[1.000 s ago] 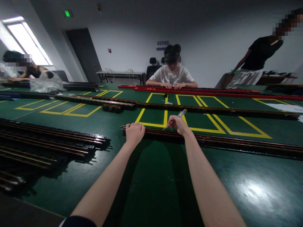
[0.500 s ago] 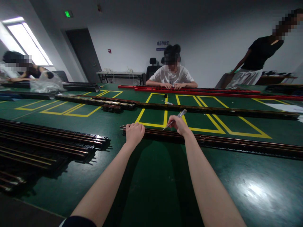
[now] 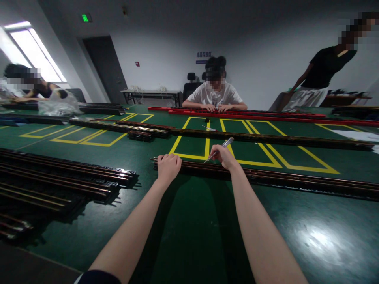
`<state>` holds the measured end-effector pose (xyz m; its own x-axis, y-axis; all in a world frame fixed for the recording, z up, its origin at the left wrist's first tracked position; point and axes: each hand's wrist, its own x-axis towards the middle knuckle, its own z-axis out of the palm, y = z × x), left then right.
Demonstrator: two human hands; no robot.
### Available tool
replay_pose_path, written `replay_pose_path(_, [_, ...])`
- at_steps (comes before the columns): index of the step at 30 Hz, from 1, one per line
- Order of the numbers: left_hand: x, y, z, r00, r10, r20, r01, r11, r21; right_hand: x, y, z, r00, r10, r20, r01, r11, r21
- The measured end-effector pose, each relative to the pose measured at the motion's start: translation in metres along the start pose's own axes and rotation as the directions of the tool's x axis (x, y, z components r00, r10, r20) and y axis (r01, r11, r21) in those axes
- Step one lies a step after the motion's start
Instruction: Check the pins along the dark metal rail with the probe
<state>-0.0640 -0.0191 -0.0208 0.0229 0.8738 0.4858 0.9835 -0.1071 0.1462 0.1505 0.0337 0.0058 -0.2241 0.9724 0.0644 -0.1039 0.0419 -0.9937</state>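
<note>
A long black rail with copper-coloured rods [image 3: 284, 180] lies across the green table in front of me. Near its left end, my left hand [image 3: 169, 167] is closed over it, fingers wrapped round the far side. My right hand [image 3: 222, 156] grips a slim screwdriver [image 3: 227, 142] with a clear handle, held slantwise like a pen. Its thin tip points down and left, at the rail's upper edge; whether it touches I cannot tell. Bare rod ends [image 3: 153, 159] stick out just left of my left hand.
More rodded rails [image 3: 89, 177] lie side by side at the left. Beyond my hands runs another long rail [image 3: 266, 138], with red rails [image 3: 266, 115] farther back. A person [image 3: 217, 94] sits opposite; others are at far left and right. Yellow tape [image 3: 257, 162] marks the table.
</note>
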Motion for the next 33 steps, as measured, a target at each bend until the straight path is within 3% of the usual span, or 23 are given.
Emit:
replay_pose_path(22, [-0.001, 0.004, -0.002, 1.0, -0.021, -0.008, 0.021, 1.0, -0.001, -0.003, -0.005, 0.003, 0.999, 0.028, -0.031, -0.029, 0.999, -0.025])
replay_pose_path(33, [-0.007, 0.041, 0.002, 0.989, 0.139, -0.053, -0.141, 0.99, -0.031, -0.001, -0.002, 0.002, 1.0, -0.012, 0.0, 0.012, 1.0, -0.012])
